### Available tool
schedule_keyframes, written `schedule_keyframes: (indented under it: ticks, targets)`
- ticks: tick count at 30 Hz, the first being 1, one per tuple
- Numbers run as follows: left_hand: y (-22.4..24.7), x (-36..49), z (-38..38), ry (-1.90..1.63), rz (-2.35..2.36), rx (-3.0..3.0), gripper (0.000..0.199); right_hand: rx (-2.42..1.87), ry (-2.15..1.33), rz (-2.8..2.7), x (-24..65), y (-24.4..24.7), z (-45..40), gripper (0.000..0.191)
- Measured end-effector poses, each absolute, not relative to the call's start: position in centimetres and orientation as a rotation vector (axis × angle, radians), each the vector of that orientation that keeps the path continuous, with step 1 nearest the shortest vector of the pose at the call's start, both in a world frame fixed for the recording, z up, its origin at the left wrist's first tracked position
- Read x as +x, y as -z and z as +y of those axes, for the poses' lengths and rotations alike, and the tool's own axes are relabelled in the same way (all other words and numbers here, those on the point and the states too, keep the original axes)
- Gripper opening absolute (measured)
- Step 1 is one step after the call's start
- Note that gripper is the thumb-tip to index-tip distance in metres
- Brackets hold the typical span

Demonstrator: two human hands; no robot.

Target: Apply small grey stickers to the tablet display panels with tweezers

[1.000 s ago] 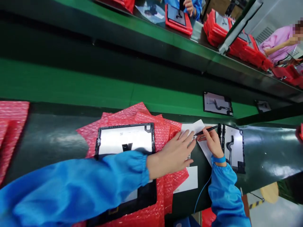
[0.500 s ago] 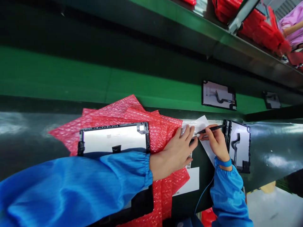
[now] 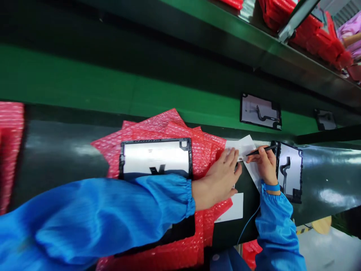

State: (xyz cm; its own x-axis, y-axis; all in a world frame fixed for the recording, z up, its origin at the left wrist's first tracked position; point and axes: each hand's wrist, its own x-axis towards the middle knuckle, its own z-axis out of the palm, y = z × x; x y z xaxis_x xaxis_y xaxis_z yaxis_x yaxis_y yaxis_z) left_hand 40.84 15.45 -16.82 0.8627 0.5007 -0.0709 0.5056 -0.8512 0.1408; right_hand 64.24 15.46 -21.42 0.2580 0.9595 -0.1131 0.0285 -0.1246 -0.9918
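My left hand [image 3: 218, 178] lies with its fingers stretched out over a white sheet [image 3: 232, 144], at the right edge of the red bubble wrap. My right hand [image 3: 265, 165], with a blue band at the wrist, pinches slim black tweezers [image 3: 263, 150]. Their tip points left, just above a loose white paper [image 3: 248, 145] and close to my left fingertips. Whether the tip holds anything is too small to tell. Under my left sleeve sits a black-framed display panel [image 3: 156, 154], partly covered, on the red bubble wrap [image 3: 205, 146].
Right of my right hand stands another black-framed panel [image 3: 290, 171] with a dark flex cable. A similar panel [image 3: 261, 112] rests on the green strip behind. A white card [image 3: 232, 209] lies in front of my left hand. Red bubble-wrap packs [image 3: 313, 34] fill the upper shelf.
The view has swung left, bringing more red bubble wrap in at the left edge. The tweezers' tip has moved slightly away from my left fingers. My left hand stays on the sheet.
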Motion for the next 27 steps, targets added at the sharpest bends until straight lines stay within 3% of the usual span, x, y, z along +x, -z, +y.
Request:
schedule_keyframes:
  ticks: [3, 5, 9, 14, 27]
  targets:
    - [13.8, 37.7, 11.5, -0.236, 0.676, 2.945, 0.077, -1.385, -0.989, -0.977, 63.2, 21.0, 15.2, 0.039]
    - [12.3, 34.9, 8.9, -0.424, 0.645, 2.899, 0.059, -1.314, -0.965, -0.984, 61.5, 20.6, 14.9, 0.036]
    - [12.7, 30.4, 6.9, -0.52, 0.887, 2.817, 0.033, -1.199, -1.091, -1.01, 56.7, 19.6, 14.0, 0.031]
    - [16.1, 28.7, 8.2, -0.377, 1.391, 2.684, 0.058, -1.219, -1.295, -1.093, 50.5, 18.4, 13.6, 0.032]
    - [16.4, 28.8, 9.0, -0.252, 1.33, 2.727, 0.06, -1.244, -1.345, -1.113, 47.8, 19.0, 13.9, 0.034]
